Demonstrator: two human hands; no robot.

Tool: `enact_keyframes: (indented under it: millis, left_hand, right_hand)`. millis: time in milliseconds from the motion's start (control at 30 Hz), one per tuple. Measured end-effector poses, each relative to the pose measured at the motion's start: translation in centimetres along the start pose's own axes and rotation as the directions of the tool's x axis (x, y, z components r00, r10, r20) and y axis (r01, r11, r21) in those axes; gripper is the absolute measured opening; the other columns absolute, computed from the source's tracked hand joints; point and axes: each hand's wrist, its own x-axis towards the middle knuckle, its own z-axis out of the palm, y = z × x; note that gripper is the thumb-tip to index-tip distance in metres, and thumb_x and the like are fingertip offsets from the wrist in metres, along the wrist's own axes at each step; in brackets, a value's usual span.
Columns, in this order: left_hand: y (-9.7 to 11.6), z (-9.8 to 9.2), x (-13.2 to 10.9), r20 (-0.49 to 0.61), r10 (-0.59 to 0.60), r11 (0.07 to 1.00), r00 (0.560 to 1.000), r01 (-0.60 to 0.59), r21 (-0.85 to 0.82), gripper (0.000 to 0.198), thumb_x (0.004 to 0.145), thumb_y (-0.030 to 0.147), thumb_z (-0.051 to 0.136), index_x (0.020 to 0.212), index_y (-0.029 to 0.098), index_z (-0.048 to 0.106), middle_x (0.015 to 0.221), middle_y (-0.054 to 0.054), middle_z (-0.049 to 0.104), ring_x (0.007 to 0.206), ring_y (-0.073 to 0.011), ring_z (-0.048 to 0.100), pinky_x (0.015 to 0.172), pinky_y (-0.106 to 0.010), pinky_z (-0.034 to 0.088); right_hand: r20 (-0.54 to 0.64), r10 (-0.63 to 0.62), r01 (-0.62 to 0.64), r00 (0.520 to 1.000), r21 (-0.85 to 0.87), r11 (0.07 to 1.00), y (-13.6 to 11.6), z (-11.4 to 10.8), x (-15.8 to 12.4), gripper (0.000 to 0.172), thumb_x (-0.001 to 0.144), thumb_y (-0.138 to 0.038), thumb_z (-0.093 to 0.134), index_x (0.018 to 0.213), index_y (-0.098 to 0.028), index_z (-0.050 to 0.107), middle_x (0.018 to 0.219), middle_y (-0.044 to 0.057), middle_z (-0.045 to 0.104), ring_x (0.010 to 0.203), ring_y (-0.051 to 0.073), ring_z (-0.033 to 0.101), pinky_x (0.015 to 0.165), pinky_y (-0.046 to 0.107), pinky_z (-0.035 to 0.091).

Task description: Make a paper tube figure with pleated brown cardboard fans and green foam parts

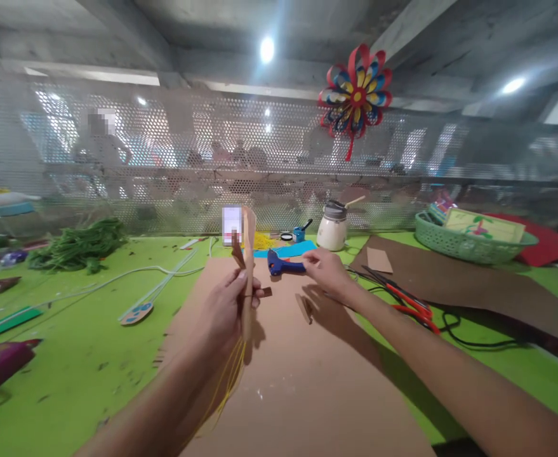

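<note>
Near the middle, my left hand (233,298) is closed around a tan, edge-on cardboard-like piece (249,254) with dark brown folded strips on it. Yellow strings (231,381) hang from its lower end toward my forearm. My right hand (329,270) reaches forward, its fingers closed on the handle end of a blue glue gun (285,265), which lies low over the brown cardboard sheet (307,393). Between my hands, a small brown folded strip (304,308) rests on that sheet.
Orange-handled scissors (409,304) lie right of my right forearm, near a black cable. Behind stand a cream jar (332,228) and a small blue paint pot (298,234). A green basket (473,244) is at right, green strips (83,244) at left. A paper flower (357,96) hangs above.
</note>
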Motion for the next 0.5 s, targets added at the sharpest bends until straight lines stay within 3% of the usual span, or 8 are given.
enact_keyframes:
  millis: [100,233,367,500]
  left_hand:
    - [-0.1,-0.3,0.1,0.012,-0.021,0.999,1.000,0.022,-0.048,0.017,0.080,0.026,0.063,0.090,0.014,0.058,0.070,-0.001,0.059,0.055,-0.0077,0.053,0.047,-0.017,0.040]
    - [-0.2,-0.1,-0.4,0.060,-0.047,0.996,0.997,0.051,-0.072,0.017,0.081,0.026,0.062,0.091,0.013,0.058,0.070,-0.001,0.060,0.054,-0.0069,0.051,0.047,-0.016,0.041]
    - [0.0,0.3,-0.6,0.097,-0.071,0.994,0.993,0.078,-0.075,0.018,0.080,0.026,0.063,0.091,0.013,0.058,0.069,-0.001,0.060,0.054,-0.0073,0.052,0.044,-0.015,0.037]
    - [-0.1,0.1,-0.6,0.118,-0.071,0.995,0.990,0.079,-0.058,0.019,0.081,0.027,0.062,0.093,0.013,0.059,0.070,-0.001,0.060,0.054,-0.0068,0.052,0.044,-0.015,0.037]
  right_hand:
    - [0.193,-0.070,0.094,0.979,-0.115,0.989,0.2,2.0,1.4,0.023,0.091,-0.030,0.058,0.108,-0.016,0.062,0.112,0.008,0.063,0.098,0.021,0.062,0.085,0.042,0.051]
    - [0.344,-0.087,0.164,0.935,-0.202,0.966,-0.2,4.4,2.2,0.030,0.092,-0.030,0.057,0.118,-0.016,0.057,0.120,0.009,0.059,0.101,0.023,0.061,0.084,0.043,0.052]
    - [0.357,-0.051,0.137,0.933,-0.220,0.966,0.2,5.8,2.4,0.029,0.092,-0.029,0.057,0.119,-0.017,0.057,0.121,0.009,0.059,0.101,0.022,0.061,0.085,0.043,0.052]
    - [0.314,-0.030,0.076,0.949,-0.133,0.988,1.0,5.8,2.9,0.030,0.092,-0.030,0.058,0.119,-0.016,0.057,0.120,0.009,0.059,0.101,0.023,0.061,0.084,0.044,0.052]
